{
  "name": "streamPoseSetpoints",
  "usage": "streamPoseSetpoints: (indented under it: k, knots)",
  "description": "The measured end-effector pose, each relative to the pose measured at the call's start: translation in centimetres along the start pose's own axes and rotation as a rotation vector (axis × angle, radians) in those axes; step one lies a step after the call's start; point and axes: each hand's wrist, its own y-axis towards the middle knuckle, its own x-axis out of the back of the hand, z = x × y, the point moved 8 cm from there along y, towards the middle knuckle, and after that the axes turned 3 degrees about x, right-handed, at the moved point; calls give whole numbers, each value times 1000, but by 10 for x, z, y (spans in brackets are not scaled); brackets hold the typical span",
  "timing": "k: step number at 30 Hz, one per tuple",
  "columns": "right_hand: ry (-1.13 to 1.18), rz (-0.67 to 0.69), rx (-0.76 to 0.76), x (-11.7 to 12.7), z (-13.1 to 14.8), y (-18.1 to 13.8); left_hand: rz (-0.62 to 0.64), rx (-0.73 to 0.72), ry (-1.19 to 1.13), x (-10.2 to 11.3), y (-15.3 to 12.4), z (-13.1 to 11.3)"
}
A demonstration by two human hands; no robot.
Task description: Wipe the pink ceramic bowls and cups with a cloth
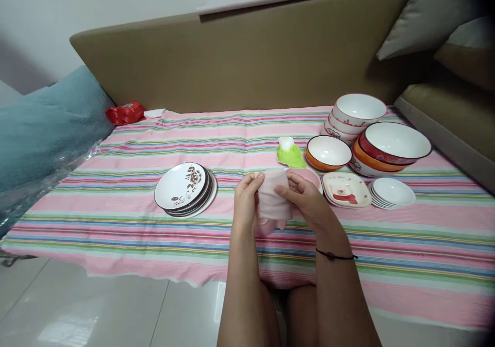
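Both my hands meet over the striped cloth, gripping a folded pale pink cloth. My left hand pinches its upper left edge, fingers closed. My right hand holds its right side, thumb on top; a dark cord bracelet circles that wrist. Just behind the pink cloth a pink dish peeks out, mostly hidden by my right hand. A stack of white plates with a brown flower pattern lies to the left of my hands.
To the right stand a green leaf-shaped dish, an orange bowl, stacked red-rimmed bowls, larger stacked bowls, a square bear plate and small white saucers. A red packet lies far left.
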Motion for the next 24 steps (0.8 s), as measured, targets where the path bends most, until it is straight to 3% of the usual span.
streamPoseSetpoints:
  k: [3, 8, 15, 24]
  knots:
    - [-11, 54, -20, -2, -5, -1, -31, 2, -16, 3, 1, 0]
    - [-35, 9, 4, 9, -12, 3, -38, 63, 80, 8, 6, 9]
    - [-22, 94, -11, -5, -19, 4, -176, -69, 158, 19, 18, 13]
    - [-24, 119, -26, -13, -14, 0, -201, -166, 303, 16, 14, -3]
